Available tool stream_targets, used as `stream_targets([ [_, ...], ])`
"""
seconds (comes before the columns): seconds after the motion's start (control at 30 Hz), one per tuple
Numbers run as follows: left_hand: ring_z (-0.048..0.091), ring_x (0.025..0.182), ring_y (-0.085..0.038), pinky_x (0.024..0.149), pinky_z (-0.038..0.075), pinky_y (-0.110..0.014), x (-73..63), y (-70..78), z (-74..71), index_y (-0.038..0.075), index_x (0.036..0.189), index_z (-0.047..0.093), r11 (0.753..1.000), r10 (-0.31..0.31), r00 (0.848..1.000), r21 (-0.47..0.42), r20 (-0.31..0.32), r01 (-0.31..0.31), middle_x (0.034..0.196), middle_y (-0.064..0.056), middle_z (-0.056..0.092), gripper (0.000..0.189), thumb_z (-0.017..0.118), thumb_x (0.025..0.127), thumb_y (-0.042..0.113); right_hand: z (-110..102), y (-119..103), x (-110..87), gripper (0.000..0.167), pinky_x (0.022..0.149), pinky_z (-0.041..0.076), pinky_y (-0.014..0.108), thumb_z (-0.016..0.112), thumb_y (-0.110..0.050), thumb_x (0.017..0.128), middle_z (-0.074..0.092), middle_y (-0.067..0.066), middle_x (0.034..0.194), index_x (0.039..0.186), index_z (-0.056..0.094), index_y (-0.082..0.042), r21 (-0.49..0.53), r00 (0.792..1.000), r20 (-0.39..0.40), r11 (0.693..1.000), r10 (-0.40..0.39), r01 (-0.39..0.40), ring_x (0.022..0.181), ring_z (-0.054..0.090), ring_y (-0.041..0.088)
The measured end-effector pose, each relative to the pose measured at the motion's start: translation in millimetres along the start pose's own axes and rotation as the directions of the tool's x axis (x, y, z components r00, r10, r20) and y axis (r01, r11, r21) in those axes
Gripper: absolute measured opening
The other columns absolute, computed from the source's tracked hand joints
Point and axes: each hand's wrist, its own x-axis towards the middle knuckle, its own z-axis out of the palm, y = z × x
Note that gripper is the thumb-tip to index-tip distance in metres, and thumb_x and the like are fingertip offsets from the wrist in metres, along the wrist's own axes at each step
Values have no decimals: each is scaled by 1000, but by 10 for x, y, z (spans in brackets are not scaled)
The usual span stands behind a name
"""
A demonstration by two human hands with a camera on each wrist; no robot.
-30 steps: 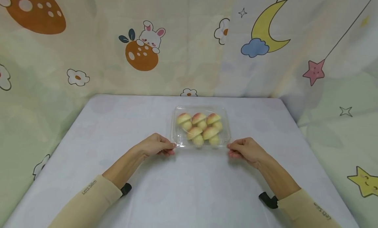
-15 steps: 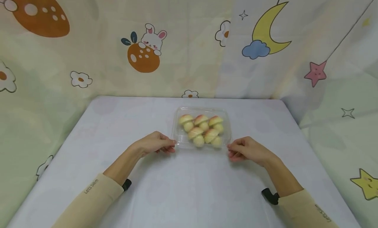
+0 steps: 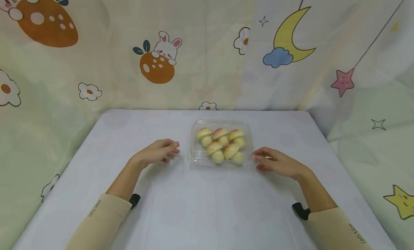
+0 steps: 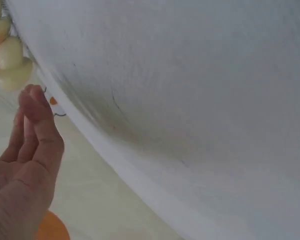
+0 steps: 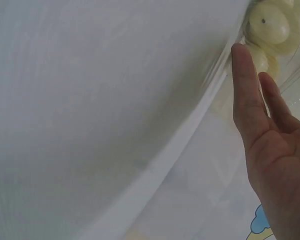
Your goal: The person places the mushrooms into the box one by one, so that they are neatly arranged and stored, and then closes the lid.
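Observation:
A clear plastic clamshell box point(image 3: 198, 160) lies on the table in the head view. Inside are several pale yellow mushroom-shaped pieces point(image 3: 214, 148) with reddish tops. My left hand point(image 3: 157, 151) hovers left of the box, apart from it, fingers loosely bent and holding nothing. In the left wrist view, that hand point(image 4: 35, 160) has its fingers extended close together. At the box's lower right edge is my right hand point(image 3: 279, 164), fingers loosely extended; whether they touch the plastic I cannot tell. The right wrist view shows this hand point(image 5: 277, 145) with straight fingers beside the yellow pieces point(image 5: 270, 22).
A white cloth covers the table point(image 3: 207, 214). Behind it and at both sides hangs a patterned curtain point(image 3: 207, 63) with cartoon rabbits, flowers, a moon and stars. A black wrist mount shows at each sleeve cuff.
Both hands held the box's front corners earlier. The left hand has let go and moved left, away from it. The right hand has loosened its fingers and shifted slightly right.

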Motion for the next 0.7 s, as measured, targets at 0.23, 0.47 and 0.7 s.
stream_targets([
  [0.23, 52, 136, -40, 111, 40, -59, 32, 20, -46, 16, 159, 36, 940, 53, 997, 340, -54, -32, 148, -20, 54, 67, 47, 106, 54, -103, 22, 7, 49, 97, 57, 44, 53, -31, 109, 48, 23, 148, 147, 43, -3, -112, 998, -55, 993, -26, 20, 122, 63, 36],
  [0.47, 39, 146, -42, 118, 30, -63, 118, 4, 14, 15, 163, 31, 895, 125, 987, 441, -105, -67, 157, -24, 43, 69, 50, 106, 50, -175, 46, 59, 62, 107, 46, 59, 54, -42, 107, 37, 17, 161, 155, 36, -7, -229, 994, -108, 973, -30, 4, 136, 52, 41],
  [0.7, 18, 154, -48, 113, 25, -77, 207, 23, 57, 21, 161, 36, 789, 210, 958, 612, -195, -49, 168, -20, 23, 62, 46, 107, 51, -299, 0, 129, 72, 115, 24, 73, 51, -48, 107, 27, 24, 163, 159, 30, -4, -383, 987, -154, 924, -49, -14, 149, 23, 50],
])
